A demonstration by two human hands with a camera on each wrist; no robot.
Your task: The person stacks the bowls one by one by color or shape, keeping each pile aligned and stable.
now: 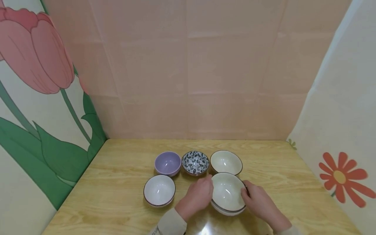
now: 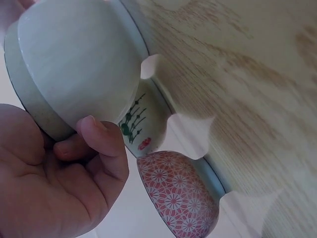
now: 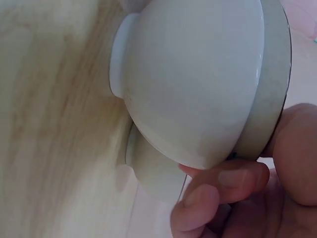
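Two nested bowls stand front right of the group in the head view: a cream bowl (image 1: 227, 192) with a dark rim sits inside a white bowl (image 1: 224, 211). My left hand (image 1: 197, 195) grips the cream bowl's left rim. On the opposite side, my right hand (image 1: 258, 199) holds the same rim, thumb over the edge and fingers below. From the left wrist, curled fingers (image 2: 106, 148) show right under the cream bowl's edge, beside the white bowl's wall (image 2: 79, 59). The right wrist view has the white bowl (image 3: 193, 74) with the cream bowl's band (image 3: 272, 79) rising above it.
Behind stand a purple bowl (image 1: 168, 164), a dark-patterned bowl (image 1: 195, 162) and another cream bowl (image 1: 226, 162). A white bowl (image 1: 159, 191) with a dark rim is front left. The left wrist view shows a red-patterned outer wall (image 2: 181, 198). A wooden table (image 1: 117, 182) meets walls behind and beside.
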